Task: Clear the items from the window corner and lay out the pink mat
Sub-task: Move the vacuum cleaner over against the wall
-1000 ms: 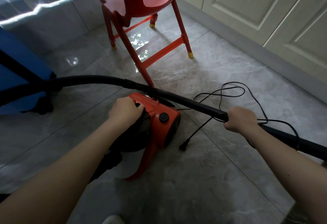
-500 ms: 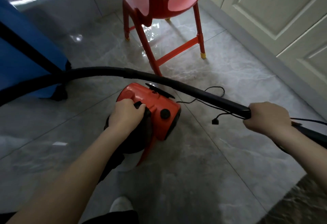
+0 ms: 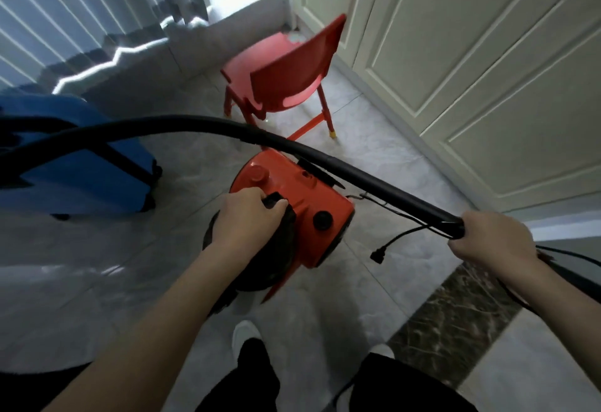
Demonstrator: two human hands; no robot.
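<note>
Head view, sole view.

Item: red canister vacuum cleaner (image 3: 292, 203), carried clear of the tiled floor (image 3: 374, 158), in front of the person's legs and short of the window corner. Rigid plastic shell, probably moderately heavy; best taken by the black top handle, where it is now gripped. Likely to swing if carried one-handed.

Attachment: black hose (image 3: 182, 123), arching from frame left across the body to the right. Flexible and springy, so it needs its own grip near the stiff end. Power cord (image 3: 395, 239) dangles loose with its plug off the floor; liable to snag.

Left hand (image 3: 248, 216): clenched over the handle, palm down, forearm extended forward.

Right hand (image 3: 491, 239): closed around the hose end, with cord apparently gathered in the same grip; arm held out to the right.

Remaining in corner: red chair (image 3: 286, 76) below the window sill, blue suitcase (image 3: 78, 154) at left. Pink mat: not in view.
</note>
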